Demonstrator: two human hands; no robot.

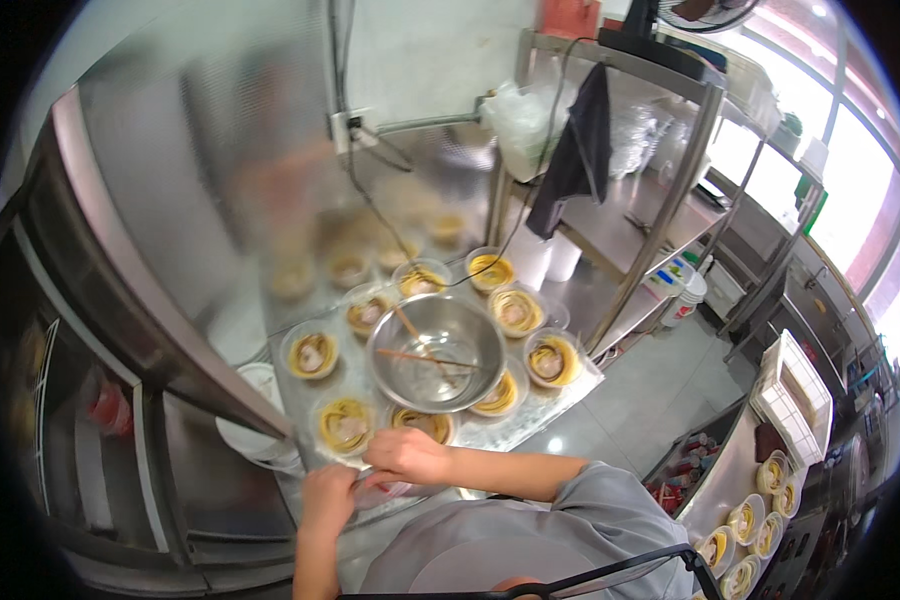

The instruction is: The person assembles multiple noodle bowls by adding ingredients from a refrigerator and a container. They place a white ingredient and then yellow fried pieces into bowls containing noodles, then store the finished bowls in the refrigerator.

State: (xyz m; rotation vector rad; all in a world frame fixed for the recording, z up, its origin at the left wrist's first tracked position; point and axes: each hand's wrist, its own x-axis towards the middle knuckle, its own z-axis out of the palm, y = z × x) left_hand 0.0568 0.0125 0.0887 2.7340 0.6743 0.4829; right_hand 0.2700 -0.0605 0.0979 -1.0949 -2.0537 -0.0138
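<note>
Far left: dark steel cabinet (185, 485), a blurred red item (108, 403) showing inside. Beside it, low, a stack of white round lids or tubs (247, 437), hard to tell which. Next, the steel desk (500, 430), its left bowl (287, 362) clear-walled, holding yellow strands with a pale piece on top. Left hand (328, 497) at the near edge of the desk, fingers curled, closed on the edge of a thin translucent item (382, 492), faintly reddish. Item sits low between the two hands, close against the grey shirt (470, 545); exact kind unclear, mostly covered. Right hand (407, 456) just beside, knuckles up, fingers folded down, seemingly pinching the same item. Judged by look: light, soft, probably slick plastic that creases or tears if pulled hard; best taken at two neighbouring edge points, thumb against finger, light tension between. Further right, the wide metal basin (473, 325), smooth-walled, wooden chopsticks (410, 356) lying inside, more filled bowls ringed closely around. Beyond, shelf unit (620, 215) with a dark cloth (578, 150) hanging off it. Far right, a second desk (705, 507) carries a white basket (818, 437) and a cluster of similar filled bowls, thin-walled by appearance, likely to flex if squeezed; rims the safer hold.
</note>
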